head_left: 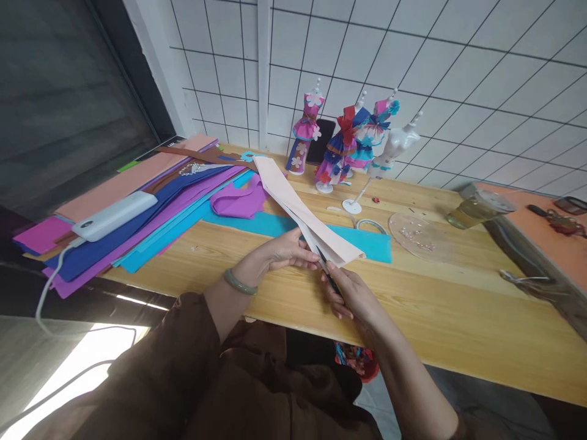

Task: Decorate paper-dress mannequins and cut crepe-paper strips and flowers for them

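Note:
A long folded strip of pale pink crepe paper point(300, 205) slants across the middle of the table, raised toward me at its near end. My left hand point(293, 249) pinches its near edge between thumb and fingers. Close beside it, my right hand point(346, 292) is closed around a pair of dark-handled scissors point(331, 282). The scissor blades lie along the pale paper's edge, near my left fingertips. Beneath the pale strip lies a flat turquoise strip point(373, 243). A crumpled purple piece point(241, 198) rests to the left of it.
Stacked coloured sheets point(183, 205) cover the left side, with a white power bank point(114, 215) and its cable on top. Small dressed mannequins point(309, 119) and a bare white one point(397, 146) stand at the back. A tape roll point(372, 226), bead plate point(415, 235) and cup point(481, 208) sit rightward.

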{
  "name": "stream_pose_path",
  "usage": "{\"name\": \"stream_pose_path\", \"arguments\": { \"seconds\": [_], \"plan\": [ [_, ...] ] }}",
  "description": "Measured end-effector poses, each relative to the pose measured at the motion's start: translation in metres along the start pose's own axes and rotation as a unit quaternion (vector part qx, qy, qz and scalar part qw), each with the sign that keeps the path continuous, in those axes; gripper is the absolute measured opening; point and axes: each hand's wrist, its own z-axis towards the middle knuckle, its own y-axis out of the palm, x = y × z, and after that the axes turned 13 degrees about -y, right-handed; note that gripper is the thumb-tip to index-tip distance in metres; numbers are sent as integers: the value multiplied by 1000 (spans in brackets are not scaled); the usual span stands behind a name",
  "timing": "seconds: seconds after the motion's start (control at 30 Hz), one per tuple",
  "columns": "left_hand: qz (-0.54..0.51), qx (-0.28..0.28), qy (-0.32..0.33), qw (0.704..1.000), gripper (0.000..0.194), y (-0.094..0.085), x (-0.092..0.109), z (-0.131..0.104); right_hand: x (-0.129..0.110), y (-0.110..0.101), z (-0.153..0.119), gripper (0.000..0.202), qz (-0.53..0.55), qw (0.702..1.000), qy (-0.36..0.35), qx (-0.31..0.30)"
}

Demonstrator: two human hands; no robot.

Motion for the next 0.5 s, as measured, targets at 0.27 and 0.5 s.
{"name": "stream_pose_path", "arguments": {
  "seconds": [0.27,0.5],
  "plan": [
    [-2,-4,1,1000,70,-1,-1,0,2,1,1,44,-3,1000,-5,10],
    [7,-6,9,1000,70,-2,-2,0,3,1,2,41,2,1000,-7,5]
  ]
}}
